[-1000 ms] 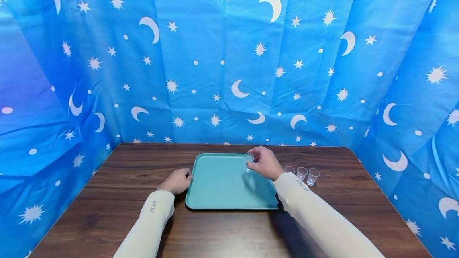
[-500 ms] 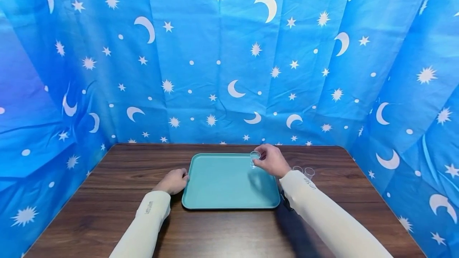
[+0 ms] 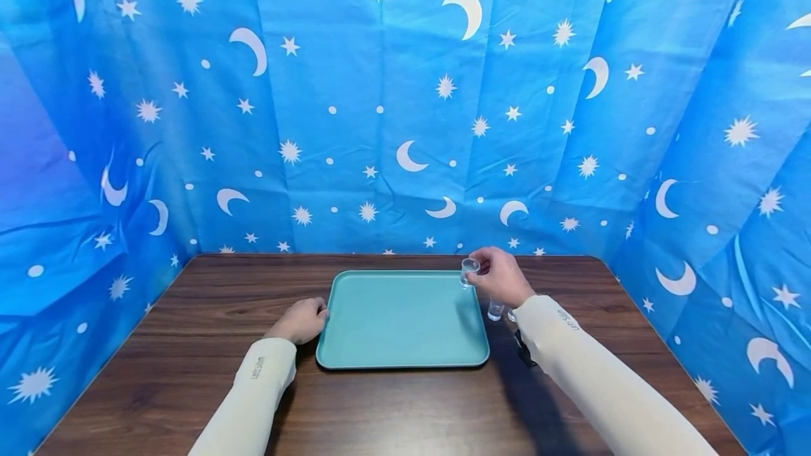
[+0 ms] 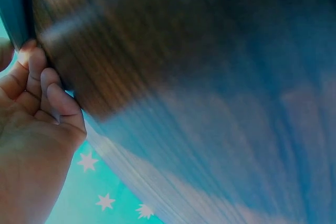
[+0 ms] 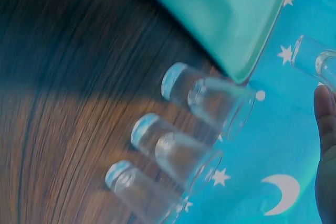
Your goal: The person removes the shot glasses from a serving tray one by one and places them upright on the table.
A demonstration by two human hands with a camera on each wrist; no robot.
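My right hand [image 3: 502,277] pinches a clear shot glass [image 3: 469,273] between thumb and fingers, close over the tray's back right corner. In the right wrist view this shot glass [image 5: 311,62] shows at the right edge, above the thumb. A flat turquoise tray [image 3: 402,319] lies on the table. At its left side my left hand [image 3: 304,320] grips the rim, thumb on one side and curled fingers on the other in the left wrist view. Three more shot glasses stand in a row beside the tray: one [image 5: 207,98] nearest it, then another [image 5: 176,150], then a third [image 5: 144,192].
The brown wood-grain table [image 3: 393,414] carries all of this. A blue curtain [image 3: 355,90] with white moons and stars hangs behind the table and along both sides. The right forearm partly covers the standing glasses in the head view.
My right hand has carried the shot glass rightward, from over the tray to its back right corner. The head view has turned slightly right. My left hand stays at the tray's rim.
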